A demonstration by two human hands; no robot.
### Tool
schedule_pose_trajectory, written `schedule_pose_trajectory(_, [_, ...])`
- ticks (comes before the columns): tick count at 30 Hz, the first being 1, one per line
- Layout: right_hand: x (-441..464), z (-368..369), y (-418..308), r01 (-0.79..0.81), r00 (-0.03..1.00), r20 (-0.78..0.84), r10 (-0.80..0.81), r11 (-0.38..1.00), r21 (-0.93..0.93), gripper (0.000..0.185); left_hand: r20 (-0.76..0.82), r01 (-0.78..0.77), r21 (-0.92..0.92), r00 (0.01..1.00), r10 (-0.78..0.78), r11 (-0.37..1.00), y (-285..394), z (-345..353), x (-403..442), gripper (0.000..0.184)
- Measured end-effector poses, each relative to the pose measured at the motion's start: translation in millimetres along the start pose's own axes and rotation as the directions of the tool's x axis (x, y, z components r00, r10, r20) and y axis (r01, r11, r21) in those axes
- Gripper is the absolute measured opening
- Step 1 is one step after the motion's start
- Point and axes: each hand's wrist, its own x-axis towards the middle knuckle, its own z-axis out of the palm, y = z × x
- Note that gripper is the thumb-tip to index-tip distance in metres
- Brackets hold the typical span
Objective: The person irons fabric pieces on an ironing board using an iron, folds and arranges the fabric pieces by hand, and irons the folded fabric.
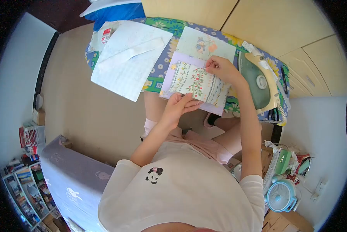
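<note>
A white sheet with printed rows of leaves and red berries (194,81) lies over a lavender sheet (216,110) at the front of the ironing board; whether it is cloth or paper I cannot tell. My left hand (180,107) pinches its lower edge, with the fingers partly beneath it. Near its upper right, my right hand (222,69) has thumb and fingertips closed on the same sheet. Just behind is a pale sheet with a cartoon animal print (202,44). To the right of my right hand, a green and cream iron (258,83) rests on the board.
A large white sheet (119,71) bearing a pale strip (136,51) overhangs the flowered ironing board (158,71) at left. A small red and white box (107,35) sits at its far corner. Wooden cabinets (278,23) stand behind. A blue fan (281,195) is at lower right.
</note>
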Motion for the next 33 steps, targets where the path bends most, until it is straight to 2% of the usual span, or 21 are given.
schedule_pose_trajectory(2, [-1, 6, 7, -0.024, 1.0, 0.012, 0.024, 1.0, 0.0, 0.015, -0.098, -0.083, 0.027, 0.992, 0.085, 0.996, -4, 2, -7, 0.04])
schedule_pose_trajectory(5, [1, 8, 5, -0.051, 0.999, -0.005, 0.051, 0.998, -0.035, 0.023, -0.1, -0.153, 0.074, 0.982, 0.16, 0.986, -10, -3, -10, 0.044])
schedule_pose_trajectory(6, [0, 8, 3, -0.052, 0.999, -0.002, 0.052, 0.998, -0.034, 0.023, -0.103, -0.152, 0.073, 0.982, 0.159, 0.986, -9, -4, -11, 0.044])
schedule_pose_trajectory(8, [-4, 7, -4, 0.008, 1.0, 0.002, -0.008, 1.0, -0.025, 0.036, -0.236, -0.171, 0.091, 0.953, 0.188, 0.981, -4, -6, -13, 0.043])
schedule_pose_trajectory(9, [-9, 5, -9, 0.007, 1.0, 0.004, -0.007, 1.0, -0.023, 0.036, -0.238, -0.169, 0.091, 0.953, 0.186, 0.981, -4, -9, -13, 0.043])
schedule_pose_trajectory(11, [-20, 1, -19, 0.014, 1.0, -0.021, -0.013, 0.999, 0.044, 0.044, -0.275, -0.277, 0.175, 0.908, 0.317, 0.945, -5, -14, -13, 0.042])
schedule_pose_trajectory(15, [-27, -12, -8, -0.101, 0.995, -0.012, 0.1, 0.992, -0.071, 0.048, -0.259, -0.256, 0.161, 0.921, 0.291, 0.953, -4, -26, -11, 0.035])
schedule_pose_trajectory(17, [-21, -15, 8, 0.007, 0.997, 0.074, -0.001, 0.997, -0.083, 0.046, -0.245, -0.203, 0.223, 0.935, 0.256, 0.953, -6, -33, -4, 0.022])
schedule_pose_trajectory(18, [-22, -17, 8, 0.004, 0.998, 0.065, 0.002, 0.996, -0.085, 0.046, -0.236, -0.204, 0.224, 0.937, 0.256, 0.953, -5, -31, -4, 0.022])
schedule_pose_trajectory(20, [-22, -19, 4, 0.046, 0.992, 0.119, -0.049, 0.998, 0.031, 0.041, -0.277, -0.312, 0.337, 0.869, 0.41, 0.889, -4, -26, -8, 0.01])
schedule_pose_trajectory(24, [-21, -13, 9, 0.034, 0.994, 0.097, -0.039, 0.998, 0.05, 0.039, -0.224, -0.417, 0.407, 0.817, 0.531, 0.813, -4, -47, -18, 0.011])
schedule_pose_trajectory(25, [-21, -11, 6, -0.037, 0.998, 0.047, 0.039, 0.998, -0.047, 0.039, -0.213, -0.323, 0.751, 0.708, 0.674, 0.576, -2, -50, -20, 0.016])
schedule_pose_trajectory(26, [-20, -9, 4, -0.112, 0.994, -0.01, 0.112, 0.984, -0.138, 0.038, -0.126, -0.136, 0.958, 0.596, 0.793, 0.254, -2, -51, -21, 0.022])
schedule_pose_trajectory(27, [-17, -4, 7, -0.114, 0.993, -0.02, 0.112, 0.984, -0.138, 0.038, -0.116, -0.144, 0.958, 0.597, 0.794, 0.248, -1, -46, -21, 0.022])
schedule_pose_trajectory(28, [-14, 4, 12, -0.031, 0.973, -0.227, -0.036, 0.959, -0.281, 0.036, 0.15, -0.207, 0.978, 0.56, 0.815, -0.037, 1, -39, -21, 0.035])
schedule_pose_trajectory(29, [-11, 8, 16, 0.017, 0.894, -0.396, -0.207, 0.901, -0.432, 0.034, 0.407, -0.256, 0.913, 0.506, 0.761, -0.318, 4, -31, -20, 0.05])
schedule_pose_trajectory(30, [-8, 8, 12, 0.013, 0.891, -0.403, -0.207, 0.901, -0.433, 0.034, 0.413, -0.261, 0.91, 0.504, 0.759, -0.322, 6, -20, -18, 0.05])
schedule_pose_trajectory(32, [-1, 4, 4, -0.124, 0.987, -0.15, 0.065, 0.893, -0.433, 0.028, 0.522, -0.361, 0.849, 0.691, 0.5, -0.386, 10, 0, -12, 0.081])
schedule_pose_trajectory(33, [3, 1, 4, -0.127, 0.985, -0.158, 0.064, 0.893, -0.432, 0.028, 0.529, -0.367, 0.844, 0.687, 0.498, -0.391, 9, 1, -10, 0.081])
